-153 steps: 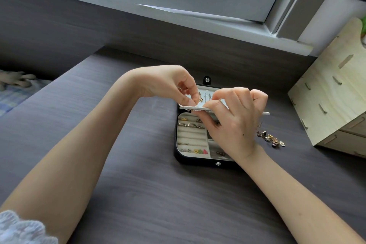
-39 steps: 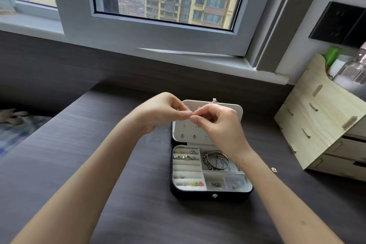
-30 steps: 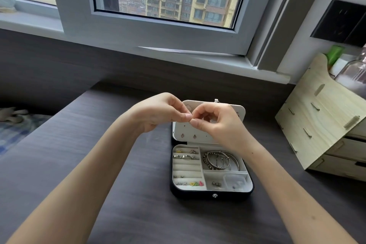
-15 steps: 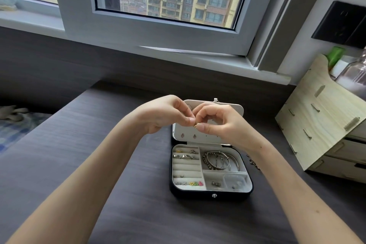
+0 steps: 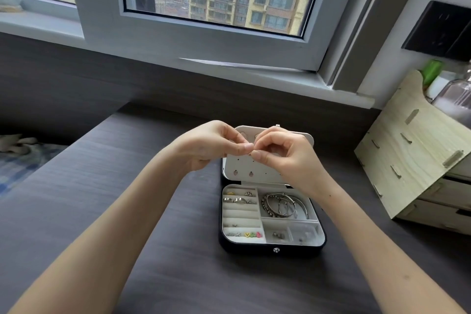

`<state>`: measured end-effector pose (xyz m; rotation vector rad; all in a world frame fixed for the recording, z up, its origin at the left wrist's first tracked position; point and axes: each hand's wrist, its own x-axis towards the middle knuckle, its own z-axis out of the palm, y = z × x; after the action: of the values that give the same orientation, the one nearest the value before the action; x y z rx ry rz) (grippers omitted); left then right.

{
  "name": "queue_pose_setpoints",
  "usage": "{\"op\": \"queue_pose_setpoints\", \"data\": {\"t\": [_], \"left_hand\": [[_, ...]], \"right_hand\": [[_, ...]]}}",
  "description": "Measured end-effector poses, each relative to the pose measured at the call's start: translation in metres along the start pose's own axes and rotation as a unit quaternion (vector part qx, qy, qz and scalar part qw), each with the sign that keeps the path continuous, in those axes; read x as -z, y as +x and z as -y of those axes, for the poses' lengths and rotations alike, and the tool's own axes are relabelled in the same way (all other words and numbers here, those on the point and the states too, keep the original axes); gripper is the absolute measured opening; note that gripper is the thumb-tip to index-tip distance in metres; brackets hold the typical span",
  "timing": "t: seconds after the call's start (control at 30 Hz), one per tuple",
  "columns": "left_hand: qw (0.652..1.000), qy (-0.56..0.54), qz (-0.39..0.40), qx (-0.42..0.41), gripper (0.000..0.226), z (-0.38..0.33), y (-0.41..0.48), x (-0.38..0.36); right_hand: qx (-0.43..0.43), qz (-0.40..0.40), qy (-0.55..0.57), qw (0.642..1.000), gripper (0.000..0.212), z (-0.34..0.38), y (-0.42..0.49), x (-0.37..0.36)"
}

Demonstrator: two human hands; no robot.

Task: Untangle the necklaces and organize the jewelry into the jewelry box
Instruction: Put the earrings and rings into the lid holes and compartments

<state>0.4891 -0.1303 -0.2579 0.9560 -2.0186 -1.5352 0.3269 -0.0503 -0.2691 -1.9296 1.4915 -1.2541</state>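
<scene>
A black jewelry box (image 5: 272, 250) lies open on the dark table, its white earring panel (image 5: 254, 168) standing upright at the back. Rings (image 5: 239, 200) fill the left slots and silver bangles (image 5: 283, 205) lie in the right compartment. My left hand (image 5: 214, 145) and my right hand (image 5: 285, 155) meet in the air above the panel. Their fingertips pinch one tiny gold earring (image 5: 249, 153) between them. Two earrings (image 5: 243, 173) hang low on the panel.
A pale wooden drawer organizer (image 5: 418, 160) stands at the right with bottles on top. The window sill (image 5: 229, 69) and the dark wall run behind the table. A bed with checked fabric (image 5: 20, 160) lies at the far left.
Five seconds ago both hands worked on the panel held flat over the box. Now the panel stands upright and the hands pinch a small earring; in the last second they barely moved.
</scene>
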Motion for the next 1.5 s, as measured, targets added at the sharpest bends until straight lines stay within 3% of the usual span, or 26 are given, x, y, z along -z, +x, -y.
{"op": "queue_pose_setpoints", "data": {"t": [0.47,0.57,0.63,0.7,0.77,0.83,0.9,1.03,1.1,1.33,1.5], "left_hand": [[0.999,0.037,-0.012,-0.011,0.012,-0.001,0.000,-0.006],[1.000,0.020,-0.023,-0.004,0.014,-0.001,0.001,-0.008],[1.000,0.007,-0.031,0.000,0.014,-0.001,0.001,-0.009],[0.999,0.007,-0.036,0.000,0.015,-0.002,0.000,-0.011],[0.999,0.022,-0.050,-0.004,0.015,0.000,0.002,-0.013],[0.995,0.049,-0.085,-0.013,0.013,0.003,0.004,-0.012],[0.993,0.056,-0.100,-0.022,0.012,0.004,0.004,-0.008],[0.996,0.025,-0.079,-0.026,0.011,-0.001,0.001,-0.001],[0.996,0.004,-0.084,-0.009,0.011,0.000,0.002,0.004],[0.985,-0.161,-0.048,0.028,0.010,0.004,0.003,0.018],[0.982,-0.181,-0.034,0.031,0.011,0.008,0.003,0.026]], "right_hand": [[-0.033,0.050,0.058,0.996,0.007,-0.004,0.002,0.002],[0.041,0.008,-0.047,0.998,0.007,-0.008,-0.001,-0.002],[0.148,-0.033,-0.177,0.972,0.006,-0.009,-0.002,-0.005],[0.193,-0.049,-0.238,0.951,0.005,-0.010,-0.003,-0.008],[0.135,-0.046,-0.208,0.968,0.007,-0.005,-0.003,-0.006],[0.021,0.007,-0.106,0.994,0.010,0.005,-0.004,0.001],[-0.018,0.033,-0.075,0.996,0.012,0.009,-0.006,0.007],[0.064,-0.082,-0.304,0.947,0.011,-0.003,-0.004,0.004],[0.073,-0.108,-0.357,0.925,0.013,-0.009,-0.002,0.000],[0.084,-0.147,-0.426,0.889,0.014,-0.018,0.004,-0.009],[0.076,-0.156,-0.429,0.887,0.012,-0.017,0.006,-0.008]]}}
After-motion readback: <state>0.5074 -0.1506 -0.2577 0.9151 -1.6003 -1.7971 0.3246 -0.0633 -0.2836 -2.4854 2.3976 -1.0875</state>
